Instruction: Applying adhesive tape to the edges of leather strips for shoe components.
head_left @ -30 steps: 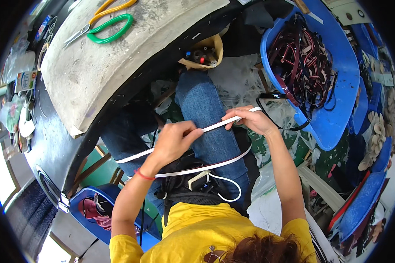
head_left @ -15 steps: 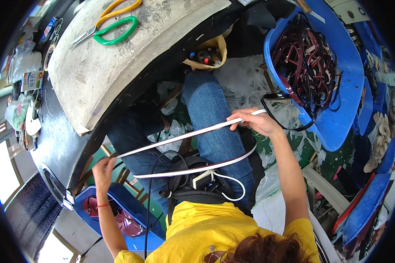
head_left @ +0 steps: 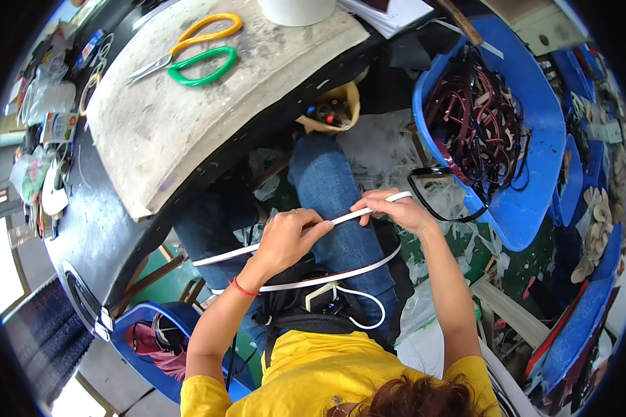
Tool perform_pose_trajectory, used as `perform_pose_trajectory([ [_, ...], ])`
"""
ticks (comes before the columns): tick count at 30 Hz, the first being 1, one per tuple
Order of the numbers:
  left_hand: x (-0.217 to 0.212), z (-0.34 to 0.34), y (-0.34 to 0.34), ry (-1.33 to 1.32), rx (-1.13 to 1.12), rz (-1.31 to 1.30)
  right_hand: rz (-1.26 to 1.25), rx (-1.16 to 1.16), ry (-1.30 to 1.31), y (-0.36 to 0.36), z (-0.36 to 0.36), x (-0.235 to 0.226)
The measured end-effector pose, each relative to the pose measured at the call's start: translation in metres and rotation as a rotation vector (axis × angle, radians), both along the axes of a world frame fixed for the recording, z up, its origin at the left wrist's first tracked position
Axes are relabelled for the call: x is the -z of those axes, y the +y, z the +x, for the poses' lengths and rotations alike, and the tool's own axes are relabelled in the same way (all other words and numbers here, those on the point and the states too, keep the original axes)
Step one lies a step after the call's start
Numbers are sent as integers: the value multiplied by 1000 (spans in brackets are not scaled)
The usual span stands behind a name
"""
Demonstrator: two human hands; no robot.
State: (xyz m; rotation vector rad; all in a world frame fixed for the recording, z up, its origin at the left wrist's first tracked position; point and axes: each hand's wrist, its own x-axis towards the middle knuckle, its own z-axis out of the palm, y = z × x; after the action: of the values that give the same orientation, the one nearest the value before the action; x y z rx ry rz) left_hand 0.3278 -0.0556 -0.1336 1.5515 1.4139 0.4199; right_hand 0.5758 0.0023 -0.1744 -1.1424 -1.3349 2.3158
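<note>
While the person sits with knees under the edge of the counter [head_left: 153, 146], both hands work over the lap in the head view. The left hand [head_left: 289, 240] is closed around a long, flat white strip of flexible material [head_left: 344, 217], gripping it above the blue-jeaned thigh [head_left: 330, 194]. The right hand [head_left: 396, 208] pinches the same strip near its upper end, fingers curled on it, just beside the left hand. From the left hand the strip runs down and to the left past the other knee; a second run of it curves back below both hands, across the lap, so it seems to be one looped length, though the fisheye bend makes that hard to confirm. A red band [head_left: 240, 287] circles the left wrist. On the worn grey counter, well apart from the hands, lie scissors with yellow handles [head_left: 202, 31] and scissors with green handles [head_left: 202, 66] side by side. To the right stands a blue plastic tub [head_left: 528, 194] filled with dark maroon and black straps [head_left: 476, 118], near the right hand but not touching it.
</note>
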Motion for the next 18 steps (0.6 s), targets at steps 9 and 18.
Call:
perform_pose_trajectory([
  [9, 10, 1, 9, -40, 25, -143, 74, 121, 5, 4, 3, 7],
  [18, 22, 2, -6, -161, -84, -54, 1221, 153, -813, -35, -37, -10],
])
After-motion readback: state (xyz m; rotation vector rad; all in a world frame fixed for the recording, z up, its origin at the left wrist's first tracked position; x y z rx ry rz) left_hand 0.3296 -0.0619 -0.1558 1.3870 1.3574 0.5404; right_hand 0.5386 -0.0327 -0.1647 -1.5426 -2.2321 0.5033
